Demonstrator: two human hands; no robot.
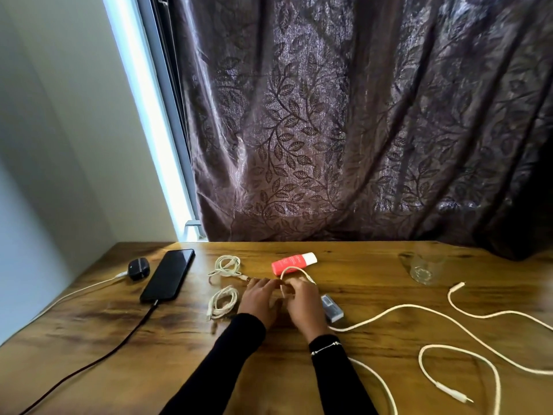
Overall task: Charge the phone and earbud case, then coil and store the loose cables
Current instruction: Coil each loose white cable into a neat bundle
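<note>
A black phone (168, 274) lies at the left of the wooden table (374, 266) with a dark cable (119, 339) plugged into its near end. Beside it sits a dark earbud case (138, 268) with a white cable (74, 293) in it. Two coiled white cables (225, 266) (223, 302) lie left of my hands. My left hand (260, 299) and my right hand (302, 301) meet at mid-table and hold a small loop of a loose white cable (419, 310), which trails off to the right.
A red and white tube (293, 262) lies just behind my hands. A small clear box (331, 307) sits right of my right hand. An empty glass (425, 269) stands at the back right. A second loose white cable (490, 375) curls at the near right. A patterned curtain (359, 130) hangs behind.
</note>
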